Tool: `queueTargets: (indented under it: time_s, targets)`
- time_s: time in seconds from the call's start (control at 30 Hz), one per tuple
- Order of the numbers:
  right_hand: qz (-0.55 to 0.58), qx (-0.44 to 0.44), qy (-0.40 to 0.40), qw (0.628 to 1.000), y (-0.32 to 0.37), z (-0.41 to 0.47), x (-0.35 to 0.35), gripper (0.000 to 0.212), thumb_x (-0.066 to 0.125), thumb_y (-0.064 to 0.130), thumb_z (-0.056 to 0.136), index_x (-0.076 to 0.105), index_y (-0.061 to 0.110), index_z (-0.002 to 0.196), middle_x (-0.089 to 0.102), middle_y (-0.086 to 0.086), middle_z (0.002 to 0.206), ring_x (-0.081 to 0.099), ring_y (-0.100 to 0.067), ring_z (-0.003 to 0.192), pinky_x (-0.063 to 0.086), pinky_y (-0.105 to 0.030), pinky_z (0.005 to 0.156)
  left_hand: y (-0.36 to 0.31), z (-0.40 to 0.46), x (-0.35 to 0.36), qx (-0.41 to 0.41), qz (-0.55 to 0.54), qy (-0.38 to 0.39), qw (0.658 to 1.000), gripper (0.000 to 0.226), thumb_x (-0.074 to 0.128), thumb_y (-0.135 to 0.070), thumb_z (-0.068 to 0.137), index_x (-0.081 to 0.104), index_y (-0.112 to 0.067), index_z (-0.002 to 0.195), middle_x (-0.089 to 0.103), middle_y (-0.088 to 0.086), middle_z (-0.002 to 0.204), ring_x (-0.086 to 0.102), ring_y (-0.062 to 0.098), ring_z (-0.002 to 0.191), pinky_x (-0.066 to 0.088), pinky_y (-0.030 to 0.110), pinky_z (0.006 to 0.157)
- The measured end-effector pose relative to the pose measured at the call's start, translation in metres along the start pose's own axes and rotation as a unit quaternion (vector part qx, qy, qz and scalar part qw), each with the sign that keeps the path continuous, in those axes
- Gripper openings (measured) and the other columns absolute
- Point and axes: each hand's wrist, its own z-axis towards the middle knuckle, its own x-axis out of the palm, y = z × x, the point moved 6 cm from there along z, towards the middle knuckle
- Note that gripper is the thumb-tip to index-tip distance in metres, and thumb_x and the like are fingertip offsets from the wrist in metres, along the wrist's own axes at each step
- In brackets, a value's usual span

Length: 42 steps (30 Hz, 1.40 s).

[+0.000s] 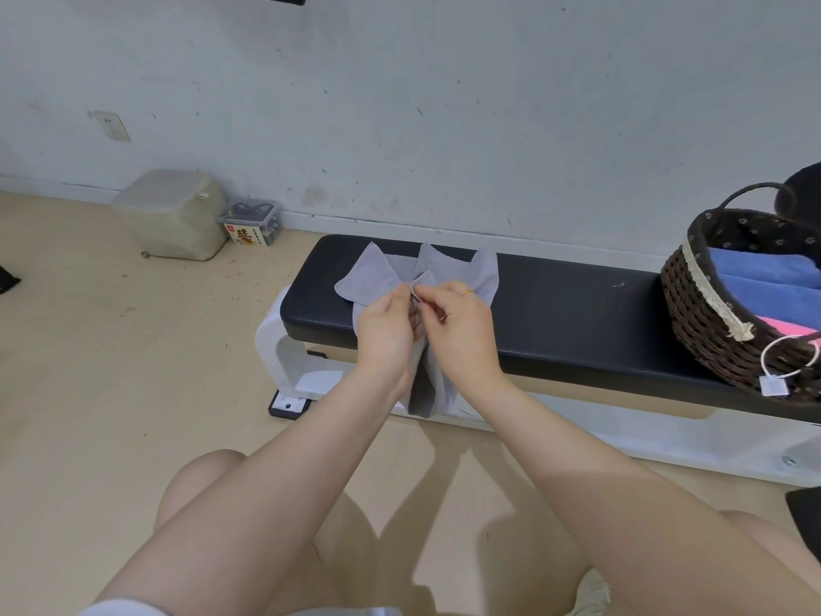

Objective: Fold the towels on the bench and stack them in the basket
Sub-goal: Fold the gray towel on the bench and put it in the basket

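Pinching one grey towel (pixel 448 269) between them, a person's left hand (pixel 385 329) and right hand (pixel 462 331) meet over the near edge of the black padded tabletop (pixel 573 313). The fingers (pixel 433 291) of both hands are pressed together on a stitched edge of the cloth, the two grips touching. A gold ring (pixel 466 293) shows on one right finger. Below the fingers the towel hangs over the tabletop's front edge toward the floor (pixel 80 371); beyond the fingers three pointed folds of it lie spread on the padding. How the cloth runs under the palms is hidden by the hands themselves.

Well to the right of the fingers, one dark woven basket (pixel 711 331) sits on the tabletop, cut off by the frame's right edge. Inside it lie folded towels: two blue layers (pixel 764 277) and one pink one (pixel 786 326) below, though whether the blue is one towel or two is hard to tell. A white looped tag (pixel 775 384) dangles from the basket's front.

Far to the left of the fingers, on the floor by the wall (pixel 400 104), stand one pale cube-shaped cushion (pixel 173 215) and one clear plastic box (pixel 251 224) just beside it, its label too small to read. A wall socket (pixel 111 125) sits above them.
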Motion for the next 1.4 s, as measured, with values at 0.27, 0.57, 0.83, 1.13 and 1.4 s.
queueTargets:
  time_s: [0.27,0.57,0.83,1.13,1.4]
  targets:
    - [0.080,0.089,-0.027,0.992,-0.006,-0.009,0.000,0.017,0.052,0.010,0.090,0.052,0.020,0.104,0.054,0.009,0.087,0.053,-0.006,0.077,0.050,-0.028,0.077,-0.008,0.004,-0.002,0.072,0.188,0.007,0.979,0.016,0.056,-0.013,0.091,0.061,-0.010,0.077,0.065,0.004,0.069,0.062,0.014,0.065,0.053,0.034,0.074]
    - [-0.112,0.223,-0.023,0.968,-0.054,-0.012,-0.025,0.016,0.051,0.012,0.084,0.045,0.016,0.098,0.055,-0.002,0.100,0.056,-0.027,0.089,0.041,-0.034,0.062,-0.060,0.005,0.009,0.098,0.064,0.036,0.992,0.021,0.043,-0.012,0.098,0.058,-0.007,0.084,0.066,0.005,0.081,0.065,0.012,0.074,0.056,0.020,0.069]
    - [0.031,0.400,-0.108,0.910,-0.117,-0.025,-0.085,0.020,0.043,0.013,0.093,0.056,0.006,0.105,0.063,-0.013,0.095,0.055,-0.020,0.067,0.047,-0.031,0.055,-0.090,0.010,-0.012,0.098,-0.119,-0.009,0.988,0.018,0.041,-0.007,0.097,0.055,-0.011,0.088,0.067,0.003,0.088,0.067,0.011,0.079,0.057,0.022,0.073]
    - [0.494,0.276,-0.270,0.779,-0.051,-0.006,-0.152,0.021,0.031,0.012,0.095,0.050,0.010,0.103,0.048,-0.004,0.060,0.043,-0.009,0.034,0.033,-0.016,0.036,-0.102,-0.009,-0.014,0.136,-0.006,-0.092,0.986,0.028,0.037,-0.005,0.093,0.048,-0.020,0.113,0.059,-0.002,0.085,0.059,0.011,0.066,0.055,0.016,0.060]
    - [0.465,0.199,-0.366,0.781,-0.028,0.037,-0.216,0.018,0.041,0.004,0.094,0.042,0.011,0.110,0.057,-0.005,0.066,0.054,-0.006,0.035,0.045,-0.017,0.038,-0.143,0.007,0.023,0.206,0.089,-0.024,0.974,0.023,0.041,-0.008,0.094,0.060,-0.018,0.087,0.062,0.000,0.087,0.065,0.003,0.051,0.044,0.013,0.046]
